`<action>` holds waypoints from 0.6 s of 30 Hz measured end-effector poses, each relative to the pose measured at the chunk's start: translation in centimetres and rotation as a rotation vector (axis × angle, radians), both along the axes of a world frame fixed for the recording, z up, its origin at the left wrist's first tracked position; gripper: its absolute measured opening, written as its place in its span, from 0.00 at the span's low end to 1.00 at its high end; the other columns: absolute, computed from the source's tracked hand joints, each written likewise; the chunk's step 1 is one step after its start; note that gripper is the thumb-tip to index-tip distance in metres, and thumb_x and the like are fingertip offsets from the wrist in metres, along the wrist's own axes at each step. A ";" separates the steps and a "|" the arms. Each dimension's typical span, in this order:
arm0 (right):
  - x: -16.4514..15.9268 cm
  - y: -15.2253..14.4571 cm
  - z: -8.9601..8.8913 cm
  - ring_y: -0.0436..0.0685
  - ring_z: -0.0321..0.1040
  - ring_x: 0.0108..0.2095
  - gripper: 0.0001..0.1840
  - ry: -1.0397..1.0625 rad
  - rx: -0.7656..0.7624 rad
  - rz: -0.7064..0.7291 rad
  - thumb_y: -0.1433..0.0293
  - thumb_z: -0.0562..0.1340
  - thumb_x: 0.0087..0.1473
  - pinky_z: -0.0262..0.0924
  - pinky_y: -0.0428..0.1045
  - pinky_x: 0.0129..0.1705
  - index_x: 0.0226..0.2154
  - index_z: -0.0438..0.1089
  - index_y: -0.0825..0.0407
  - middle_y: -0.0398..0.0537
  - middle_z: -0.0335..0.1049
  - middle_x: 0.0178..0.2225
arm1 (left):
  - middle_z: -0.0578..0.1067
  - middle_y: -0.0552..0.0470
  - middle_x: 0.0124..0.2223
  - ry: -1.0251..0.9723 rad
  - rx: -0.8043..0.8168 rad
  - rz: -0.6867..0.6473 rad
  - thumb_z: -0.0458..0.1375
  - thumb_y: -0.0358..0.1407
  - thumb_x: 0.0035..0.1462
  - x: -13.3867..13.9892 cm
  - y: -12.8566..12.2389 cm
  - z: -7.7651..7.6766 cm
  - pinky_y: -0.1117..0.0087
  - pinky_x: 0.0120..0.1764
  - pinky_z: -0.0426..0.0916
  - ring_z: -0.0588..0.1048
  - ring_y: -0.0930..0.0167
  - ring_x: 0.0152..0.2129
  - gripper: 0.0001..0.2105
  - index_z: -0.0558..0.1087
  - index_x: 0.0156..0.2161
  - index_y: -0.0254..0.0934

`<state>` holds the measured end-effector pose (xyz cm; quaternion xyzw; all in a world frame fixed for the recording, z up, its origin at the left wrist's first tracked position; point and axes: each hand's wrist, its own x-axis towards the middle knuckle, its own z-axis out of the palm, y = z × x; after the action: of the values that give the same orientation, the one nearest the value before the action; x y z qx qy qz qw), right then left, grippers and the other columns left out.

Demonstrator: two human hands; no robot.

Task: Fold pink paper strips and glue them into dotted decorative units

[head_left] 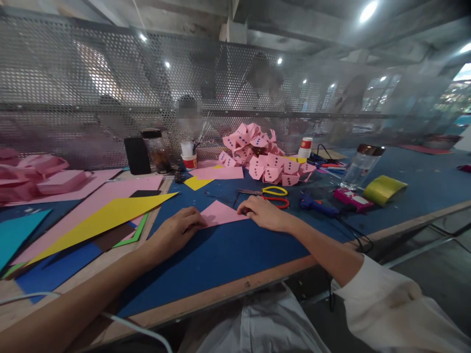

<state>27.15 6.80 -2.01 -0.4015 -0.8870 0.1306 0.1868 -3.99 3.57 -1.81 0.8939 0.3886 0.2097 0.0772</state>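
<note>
A pink sheet of paper point(222, 215), triangular in outline, lies on the blue tabletop point(221, 264) in front of me. The fingers of my left hand point(182, 225) are curled over its left corner. At the opposite corner, my right hand point(263, 212) pinches the paper between thumb and fingers. Just beyond the right hand are yellow-handled scissors point(275, 190) and a red-handled tool point(277, 202). A blue glue gun point(318, 205) rests farther right.
Coloured paper sheets point(106, 220) overlap at left, beside pink folded pieces point(61, 182). Dotted pink paper shapes point(253, 142) are heaped at the back. A clear jar point(358, 169), a pink box point(353, 200) and a yellow curved sheet point(384, 190) stand right. A perforated metal screen point(228, 88) borders the table.
</note>
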 end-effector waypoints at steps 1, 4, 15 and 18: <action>0.3 0.1 0.1 0.56 0.63 0.45 0.21 0.002 -0.002 0.002 0.84 0.56 0.56 0.56 0.52 0.49 0.46 0.73 0.47 0.48 0.66 0.42 | 0.74 0.49 0.44 0.001 0.003 -0.003 0.49 0.34 0.67 0.0 0.0 0.0 0.67 0.45 0.68 0.73 0.66 0.42 0.12 0.75 0.42 0.41; 1.3 0.2 0.4 0.55 0.65 0.44 0.24 0.004 -0.006 0.000 0.86 0.54 0.53 0.57 0.51 0.49 0.45 0.73 0.49 0.49 0.67 0.42 | 0.74 0.48 0.45 0.006 0.019 -0.013 0.48 0.34 0.68 0.0 0.0 0.0 0.67 0.45 0.67 0.73 0.66 0.42 0.13 0.77 0.44 0.42; -3.0 -1.3 2.7 0.55 0.69 0.43 0.10 0.049 0.141 0.103 0.76 0.60 0.60 0.59 0.49 0.48 0.40 0.76 0.52 0.49 0.73 0.40 | 0.74 0.49 0.41 0.016 0.064 -0.012 0.49 0.32 0.65 0.2 -0.1 0.1 0.70 0.40 0.68 0.73 0.67 0.39 0.14 0.78 0.43 0.42; -4.8 -1.5 2.3 0.55 0.68 0.42 0.10 -0.032 0.162 0.213 0.74 0.59 0.62 0.59 0.49 0.45 0.40 0.77 0.52 0.50 0.72 0.41 | 0.74 0.49 0.41 0.017 0.075 -0.009 0.49 0.29 0.64 0.3 -0.2 0.1 0.69 0.40 0.67 0.73 0.67 0.39 0.14 0.78 0.42 0.41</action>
<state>22.32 5.34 0.33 -0.2905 -0.9352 0.0714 0.1897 -3.66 3.36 -1.75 0.8995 0.3773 0.2162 0.0415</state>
